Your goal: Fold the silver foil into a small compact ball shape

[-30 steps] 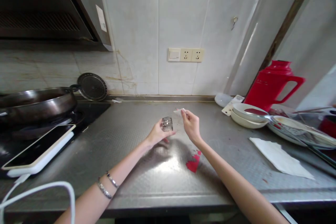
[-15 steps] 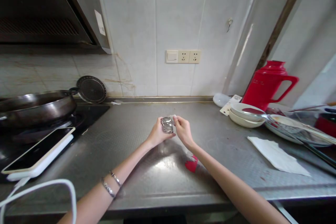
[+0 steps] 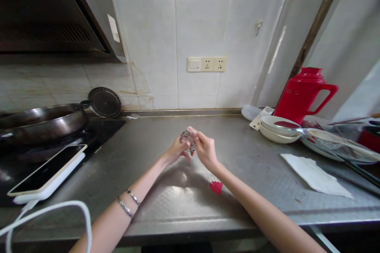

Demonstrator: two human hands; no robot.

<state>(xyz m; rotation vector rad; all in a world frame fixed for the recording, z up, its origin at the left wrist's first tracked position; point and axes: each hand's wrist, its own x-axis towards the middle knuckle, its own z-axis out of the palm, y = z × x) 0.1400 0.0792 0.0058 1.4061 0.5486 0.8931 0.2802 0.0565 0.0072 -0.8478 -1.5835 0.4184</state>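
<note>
A small clear, shiny item (image 3: 188, 139), perhaps a glass or plastic piece, is held up between both hands above the metal counter (image 3: 166, 213). My left hand (image 3: 178, 149) grips it from the left, fingers curled around its lower side. From the right, my right hand (image 3: 204, 148) pinches its upper right edge, and the fingers hide part of it. A small red scrap (image 3: 216, 187) lies on the counter below my right wrist.
A pan (image 3: 44, 124) sits on the black stove at left, beside a phone on a white block (image 3: 49, 172) with a white cable. At right are a red thermos (image 3: 299, 97), stacked white bowls (image 3: 279, 133), plates with utensils (image 3: 323, 142) and a white paper (image 3: 314, 176).
My right hand has shifted slightly left, over the clear item. The item has turned, and my left fingers have changed their hold on it.
</note>
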